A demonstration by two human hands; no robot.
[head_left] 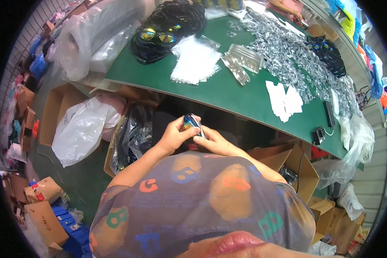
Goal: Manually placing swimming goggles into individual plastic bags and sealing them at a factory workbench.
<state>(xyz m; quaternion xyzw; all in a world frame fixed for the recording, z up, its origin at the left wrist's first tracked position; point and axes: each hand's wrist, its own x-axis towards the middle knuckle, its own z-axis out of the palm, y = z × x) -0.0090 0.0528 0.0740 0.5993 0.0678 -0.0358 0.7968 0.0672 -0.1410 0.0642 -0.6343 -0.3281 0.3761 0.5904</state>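
Two hands (193, 139) below green table (228, 94) (boxes (296, 165) around).

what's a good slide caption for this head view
Both hands hold mirrored goggles below a green table strewn with clear bags.

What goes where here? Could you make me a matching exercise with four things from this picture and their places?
Things:
1. goggles with mirrored lenses
2. stack of clear plastic bags
3. white paper cards
4. white plastic sack

Places:
A. on the green table, near its front edge on the right
B. on the floor, beside a cardboard box
C. held between the left hand and right hand
D. in the middle of the green table

Pairs: 1-C, 2-D, 3-A, 4-B
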